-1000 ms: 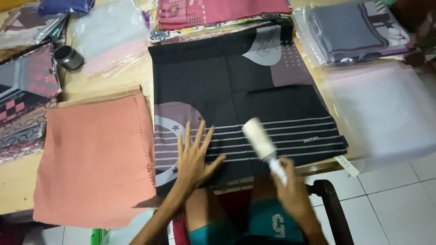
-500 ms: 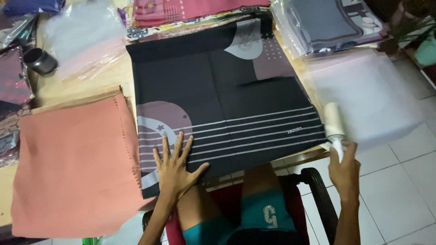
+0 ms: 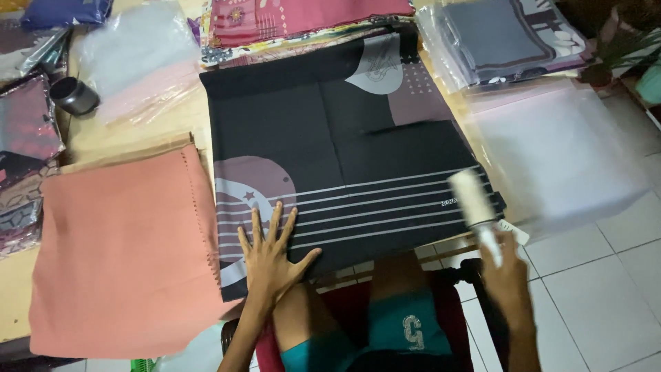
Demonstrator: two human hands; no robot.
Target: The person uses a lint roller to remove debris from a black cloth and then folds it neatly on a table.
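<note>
A black folded scarf (image 3: 344,131) with mauve shapes and white stripes lies flat on the wooden table (image 3: 131,141). My left hand (image 3: 272,258) presses flat on its near left corner, fingers spread. My right hand (image 3: 506,272) grips the handle of a white lint roller (image 3: 470,198), whose head sits over the scarf's near right corner, blurred. My legs in teal shorts show below the table edge.
A salmon folded cloth (image 3: 124,248) lies to the left. Clear plastic bags (image 3: 561,148) hang off the right side. Packed scarves (image 3: 506,34) sit at the back right, patterned cloths (image 3: 296,17) at the back, a dark tape roll (image 3: 72,96) at left.
My right hand swung the lint roller out to the right past the scarf's edge, then brought it back over the near right corner. My left hand stayed pressed on the scarf.
</note>
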